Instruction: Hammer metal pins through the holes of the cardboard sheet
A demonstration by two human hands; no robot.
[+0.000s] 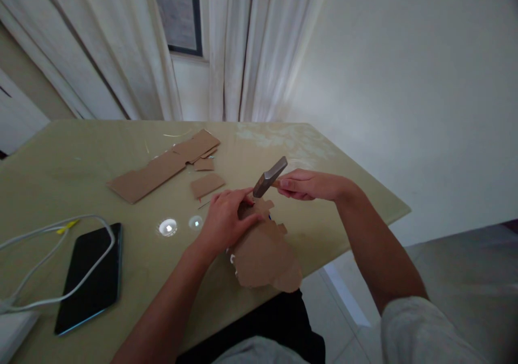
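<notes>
My left hand (226, 215) presses flat on a cut brown cardboard piece (265, 256) that lies at the table's near edge and hangs slightly over it. My right hand (305, 185) grips a grey metal utility knife (270, 177), its tip pointing down at the cardboard just beside my left fingertips. The blade's tip is hidden between the hand and the cardboard.
A long cardboard strip (162, 167) and small offcuts (207, 184) lie farther back on the glossy beige table (101, 153). A black phone (91, 276) with a white cable (44, 229) over it sits at the left. White curtains and a wall stand behind.
</notes>
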